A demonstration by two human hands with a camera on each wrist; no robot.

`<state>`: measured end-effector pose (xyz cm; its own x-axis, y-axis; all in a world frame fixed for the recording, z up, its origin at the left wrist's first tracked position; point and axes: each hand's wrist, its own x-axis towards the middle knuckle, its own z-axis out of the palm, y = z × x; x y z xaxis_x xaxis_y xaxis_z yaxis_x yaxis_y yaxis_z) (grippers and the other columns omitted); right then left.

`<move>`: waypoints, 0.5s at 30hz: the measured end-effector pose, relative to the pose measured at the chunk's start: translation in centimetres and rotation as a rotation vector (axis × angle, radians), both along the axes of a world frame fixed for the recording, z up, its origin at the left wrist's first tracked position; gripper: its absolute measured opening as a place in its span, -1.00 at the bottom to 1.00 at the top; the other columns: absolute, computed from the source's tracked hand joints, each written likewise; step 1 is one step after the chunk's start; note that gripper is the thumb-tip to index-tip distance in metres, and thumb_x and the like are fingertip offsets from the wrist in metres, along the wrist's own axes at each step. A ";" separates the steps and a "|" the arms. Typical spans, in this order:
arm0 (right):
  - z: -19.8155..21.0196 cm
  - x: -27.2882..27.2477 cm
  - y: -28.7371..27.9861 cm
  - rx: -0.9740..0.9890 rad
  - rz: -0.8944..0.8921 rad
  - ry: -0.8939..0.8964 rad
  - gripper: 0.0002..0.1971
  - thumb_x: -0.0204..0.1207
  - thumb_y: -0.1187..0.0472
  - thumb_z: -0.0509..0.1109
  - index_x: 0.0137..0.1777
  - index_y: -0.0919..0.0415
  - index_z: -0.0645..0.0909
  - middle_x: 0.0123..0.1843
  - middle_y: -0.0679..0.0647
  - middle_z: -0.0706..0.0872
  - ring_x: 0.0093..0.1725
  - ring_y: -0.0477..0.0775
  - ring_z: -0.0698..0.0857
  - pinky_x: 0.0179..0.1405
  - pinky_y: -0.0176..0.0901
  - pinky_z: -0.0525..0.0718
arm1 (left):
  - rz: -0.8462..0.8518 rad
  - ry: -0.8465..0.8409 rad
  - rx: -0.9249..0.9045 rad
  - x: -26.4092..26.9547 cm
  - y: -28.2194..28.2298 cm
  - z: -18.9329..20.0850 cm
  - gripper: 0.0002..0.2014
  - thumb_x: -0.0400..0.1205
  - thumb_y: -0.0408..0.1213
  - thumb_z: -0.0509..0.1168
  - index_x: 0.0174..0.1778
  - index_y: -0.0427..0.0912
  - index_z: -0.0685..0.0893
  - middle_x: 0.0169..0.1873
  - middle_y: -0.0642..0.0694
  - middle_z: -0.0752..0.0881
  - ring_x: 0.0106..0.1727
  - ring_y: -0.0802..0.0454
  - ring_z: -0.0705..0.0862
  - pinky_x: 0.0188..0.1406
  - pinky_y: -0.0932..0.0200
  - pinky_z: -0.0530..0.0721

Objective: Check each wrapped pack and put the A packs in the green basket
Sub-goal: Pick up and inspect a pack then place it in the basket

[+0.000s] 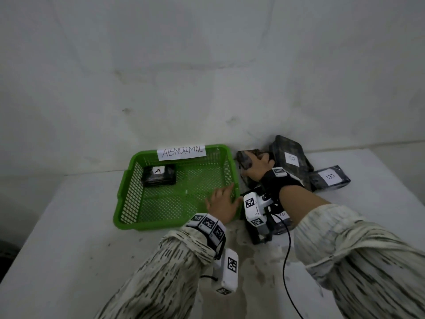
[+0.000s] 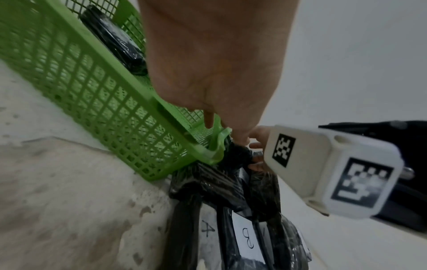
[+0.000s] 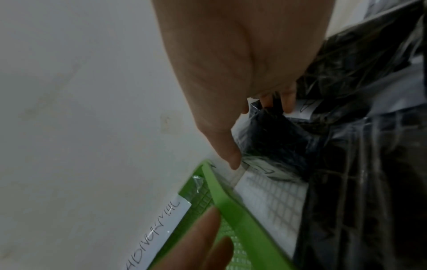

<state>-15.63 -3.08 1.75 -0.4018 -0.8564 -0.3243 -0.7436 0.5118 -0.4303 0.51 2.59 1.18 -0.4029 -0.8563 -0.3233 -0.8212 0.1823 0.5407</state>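
Note:
The green basket point(image 1: 128, 192) with an "ABNORMAL" paper label point(image 1: 181, 151) holds one black wrapped pack marked A point(image 1: 158, 177) at its back left. My left hand point(image 1: 222, 203) rests with straight fingers on the basket's right rim point(image 2: 175, 126) and holds nothing. Just right of the basket's far corner, my right hand point(image 1: 258, 165) grips a dark wrapped pack point(image 1: 245, 161), fingers and thumb curled round it point(image 3: 277, 138); its label is hidden. The left wrist view shows packs marked A point(image 2: 208, 230) and B point(image 2: 248, 237) lying beside the basket.
More wrapped packs lie in a heap at the right by the wall: one with a white label point(image 1: 291, 158) leaning up, one marked B point(image 1: 330, 178). Another pack point(image 1: 282, 218) lies under my right wrist. The white table point(image 1: 69, 249) meets a bare wall behind.

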 end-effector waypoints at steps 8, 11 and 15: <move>-2.6 -0.2 0.2 0.015 0.057 0.085 -0.35 0.62 -0.02 0.29 0.65 -0.21 0.10 0.64 0.33 0.03 0.56 0.53 0.15 0.55 0.23 0.26 | -0.018 0.012 0.053 0.0 0.5 -0.4 -0.32 0.69 -0.17 0.17 0.65 0.15 -0.05 0.65 -0.04 0.12 0.67 -0.13 -0.02 0.59 -0.25 -0.05; -2.4 -0.4 0.5 -0.068 0.045 0.040 -0.44 0.63 0.05 0.22 0.62 -0.15 0.20 0.59 0.37 0.13 0.50 0.52 0.23 0.49 0.21 0.33 | -0.022 0.042 0.081 0.1 0.2 -0.5 -0.31 0.68 -0.21 0.19 0.65 0.15 -0.04 0.65 -0.05 0.14 0.67 -0.14 -0.01 0.60 -0.24 0.02; -0.1 -0.6 0.9 -0.312 -0.084 -0.019 -0.53 0.62 0.00 0.20 0.53 -0.06 0.33 0.47 0.37 0.32 0.42 0.44 0.34 0.35 0.21 0.43 | 0.025 0.073 0.071 0.2 -0.5 -0.4 -0.37 0.66 -0.18 0.21 0.63 0.09 0.11 0.59 -0.07 0.27 0.61 -0.19 0.16 0.56 -0.25 0.17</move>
<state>-16.20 -2.13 1.68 -0.4717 -0.8797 -0.0598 -0.6944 0.4124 -0.5897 0.74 2.10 0.80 -0.4060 -0.8426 -0.3538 -0.7832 0.1213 0.6098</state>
